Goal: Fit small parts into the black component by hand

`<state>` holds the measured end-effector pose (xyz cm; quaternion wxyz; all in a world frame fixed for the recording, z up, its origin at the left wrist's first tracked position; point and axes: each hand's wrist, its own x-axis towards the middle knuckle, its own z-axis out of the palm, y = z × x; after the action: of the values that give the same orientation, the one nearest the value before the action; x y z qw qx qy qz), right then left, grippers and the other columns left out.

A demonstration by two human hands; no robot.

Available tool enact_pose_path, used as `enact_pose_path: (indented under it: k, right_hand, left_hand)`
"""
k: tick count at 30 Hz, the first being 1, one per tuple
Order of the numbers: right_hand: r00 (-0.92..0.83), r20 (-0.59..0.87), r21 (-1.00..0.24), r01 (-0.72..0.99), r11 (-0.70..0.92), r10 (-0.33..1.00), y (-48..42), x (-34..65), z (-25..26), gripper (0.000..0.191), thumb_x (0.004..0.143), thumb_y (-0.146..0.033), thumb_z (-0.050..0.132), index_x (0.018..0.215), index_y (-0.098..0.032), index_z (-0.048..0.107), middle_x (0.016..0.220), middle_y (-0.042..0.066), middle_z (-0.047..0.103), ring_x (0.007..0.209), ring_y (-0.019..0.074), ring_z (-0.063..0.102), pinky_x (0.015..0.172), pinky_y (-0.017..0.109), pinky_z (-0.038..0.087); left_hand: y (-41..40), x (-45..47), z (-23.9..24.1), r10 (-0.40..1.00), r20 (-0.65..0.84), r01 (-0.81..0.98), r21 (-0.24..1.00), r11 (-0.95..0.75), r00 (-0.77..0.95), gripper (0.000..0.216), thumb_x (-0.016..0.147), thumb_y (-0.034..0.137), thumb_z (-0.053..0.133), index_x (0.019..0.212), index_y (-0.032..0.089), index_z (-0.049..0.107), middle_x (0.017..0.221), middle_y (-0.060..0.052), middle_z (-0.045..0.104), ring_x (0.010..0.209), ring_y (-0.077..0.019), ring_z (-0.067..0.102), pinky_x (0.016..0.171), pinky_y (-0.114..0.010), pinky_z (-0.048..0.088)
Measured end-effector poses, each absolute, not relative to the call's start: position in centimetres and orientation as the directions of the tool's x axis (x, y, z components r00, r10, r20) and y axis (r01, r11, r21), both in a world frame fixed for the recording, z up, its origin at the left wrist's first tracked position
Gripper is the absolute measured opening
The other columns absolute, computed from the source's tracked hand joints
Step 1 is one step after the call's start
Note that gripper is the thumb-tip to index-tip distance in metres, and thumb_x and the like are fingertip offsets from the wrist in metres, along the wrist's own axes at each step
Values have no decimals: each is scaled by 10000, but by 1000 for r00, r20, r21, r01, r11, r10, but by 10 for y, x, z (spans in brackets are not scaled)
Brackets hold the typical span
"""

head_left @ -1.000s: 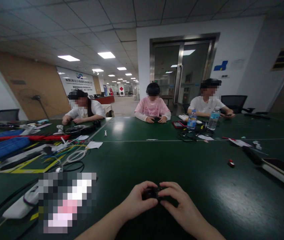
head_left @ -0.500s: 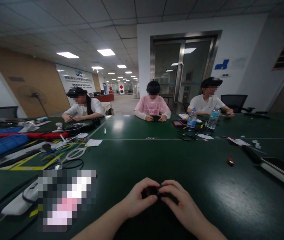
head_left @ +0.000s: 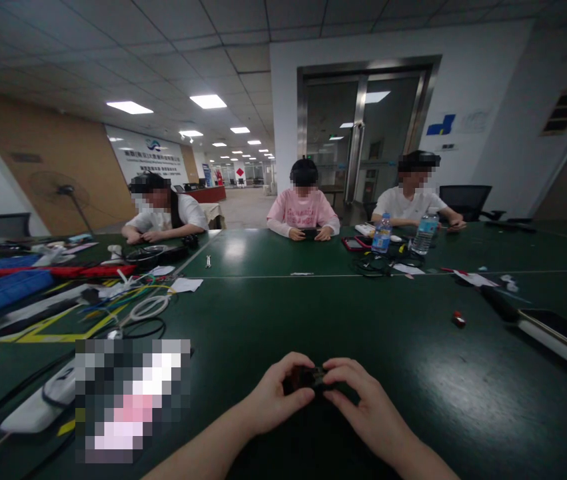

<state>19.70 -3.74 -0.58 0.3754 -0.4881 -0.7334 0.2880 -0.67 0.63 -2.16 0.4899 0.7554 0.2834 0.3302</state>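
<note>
Low in the middle of the head view, a small dark object is held between my two hands just over the green table. Its kind is too dark to make out. My left hand curls round its left side, thumb in front and fingers behind. From the right, my right hand pinches the other end between thumb and fingertips. The fingers cover much of the object. A small red item lies on the table to the right, apart from my hands.
To the left lie a white power strip, a coiled white cable and a blue tray. A large flat device lies at right. Two bottles stand farther back. Three people sit across the table.
My right fingers have shifted slightly to the right, and more of the dark object shows between my hands. The camera view has moved a little.
</note>
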Motion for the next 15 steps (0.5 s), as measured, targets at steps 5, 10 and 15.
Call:
enact_pose_path:
  k: [5, 10, 15]
  right_hand:
    - [-243, 300, -779, 495, 384, 922, -39, 197, -8, 156, 803, -161, 578, 907, -264, 632, 1087, 35, 605, 1065, 214, 553, 943, 382, 445]
    - [-257, 278, -784, 496, 373, 926, -40, 196, -7, 283, 763, -178, 627, 1029, -273, 610, 1124, 53, 594, 1083, 229, 543, 963, 407, 441]
    - [-254, 229, -804, 495, 329, 940, -39, 197, -7, 213, 778, -195, 622, 966, -288, 656, 1153, 37, 579, 1104, 232, 540, 971, 410, 439]
  left_hand:
    - [6, -6, -21, 773, 184, 132, 936, -326, 608, 520, 756, 214, 645, 1229, 212, 429, 1078, -67, 560, 963, -225, 557, 838, -353, 438]
    - [4, -5, -10, 778, 142, 248, 900, -359, 613, 490, 709, 145, 671, 1168, 207, 512, 1082, -58, 562, 978, -220, 553, 852, -338, 449]
    - [3, -4, -6, 773, 153, 273, 879, -391, 615, 408, 707, 155, 675, 1094, 206, 555, 1012, -39, 584, 910, -202, 563, 794, -311, 461]
